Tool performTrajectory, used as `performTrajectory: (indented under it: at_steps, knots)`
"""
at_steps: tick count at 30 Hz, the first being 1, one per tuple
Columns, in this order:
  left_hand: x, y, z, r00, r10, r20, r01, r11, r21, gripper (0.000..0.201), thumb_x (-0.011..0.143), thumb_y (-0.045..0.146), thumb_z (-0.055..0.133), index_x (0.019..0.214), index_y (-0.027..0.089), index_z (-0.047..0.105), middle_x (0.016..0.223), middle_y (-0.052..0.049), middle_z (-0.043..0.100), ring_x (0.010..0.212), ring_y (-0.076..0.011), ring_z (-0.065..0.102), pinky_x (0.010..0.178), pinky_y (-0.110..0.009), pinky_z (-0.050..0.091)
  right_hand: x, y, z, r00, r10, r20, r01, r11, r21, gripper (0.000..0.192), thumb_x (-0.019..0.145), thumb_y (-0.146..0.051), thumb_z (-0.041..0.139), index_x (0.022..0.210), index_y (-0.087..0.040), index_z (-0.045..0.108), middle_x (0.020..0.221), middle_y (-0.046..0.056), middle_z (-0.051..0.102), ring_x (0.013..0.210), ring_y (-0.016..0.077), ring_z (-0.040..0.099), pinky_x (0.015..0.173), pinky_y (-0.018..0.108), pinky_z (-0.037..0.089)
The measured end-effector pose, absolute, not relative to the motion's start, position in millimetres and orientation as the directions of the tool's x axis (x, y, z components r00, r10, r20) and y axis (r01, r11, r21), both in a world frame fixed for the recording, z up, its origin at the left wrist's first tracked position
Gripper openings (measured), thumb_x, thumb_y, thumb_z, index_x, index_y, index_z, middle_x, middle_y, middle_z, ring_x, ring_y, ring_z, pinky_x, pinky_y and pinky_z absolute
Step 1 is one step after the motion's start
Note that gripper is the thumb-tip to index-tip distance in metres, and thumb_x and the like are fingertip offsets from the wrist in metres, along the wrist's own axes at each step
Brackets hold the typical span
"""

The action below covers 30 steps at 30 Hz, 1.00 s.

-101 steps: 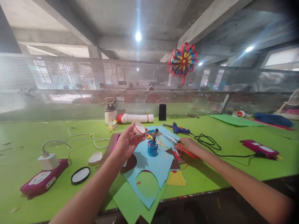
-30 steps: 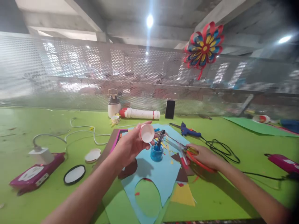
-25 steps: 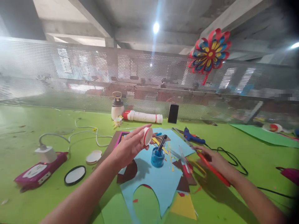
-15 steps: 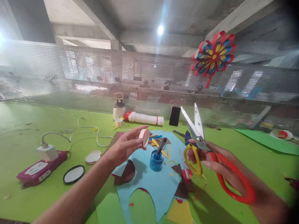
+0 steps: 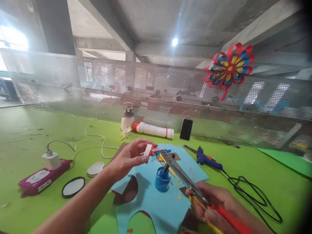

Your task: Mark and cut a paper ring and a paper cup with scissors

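Two hands being used: cup [image 5: 148, 150] being pinched on edge in left hand [image 5: 126, 158] fingertips, above blue paper [image 5: 156, 198]. Scissors [image 5: 185, 178] being gripped by right hand [image 5: 214, 204], blades nearly closed, long axis pointing up-left, tips just right of cup.

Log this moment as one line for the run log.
left hand: holds cup | right hand: holds scissors, tips near cup | below: blue paper, blue pot

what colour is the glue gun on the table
Blue, with a black cord; the glue gun shows in the head view.
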<state>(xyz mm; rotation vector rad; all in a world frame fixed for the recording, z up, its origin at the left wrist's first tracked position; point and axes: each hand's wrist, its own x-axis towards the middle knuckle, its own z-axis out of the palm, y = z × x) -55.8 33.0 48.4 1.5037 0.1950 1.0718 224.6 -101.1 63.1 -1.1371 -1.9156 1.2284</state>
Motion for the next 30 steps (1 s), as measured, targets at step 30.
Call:
performTrajectory:
  at_steps: [30]
  knots:
    - [-51.8,26.7,49.2,0.609,0.624,0.489,-0.384,-0.308,0.87,0.04,0.087,0.023,0.071,0.125,0.018,0.06,0.129,-0.013,0.066,0.114,-0.0239,0.063,0.094,-0.036,0.05,219.4,-92.7,57.7,-0.435,0.898,-0.059,0.489,0.18,-0.853,0.043,0.089,-0.056,0.06,0.108,-0.018,0.067,0.088,0.008,0.071,0.078,0.0224,0.066,0.069,0.03,0.051]
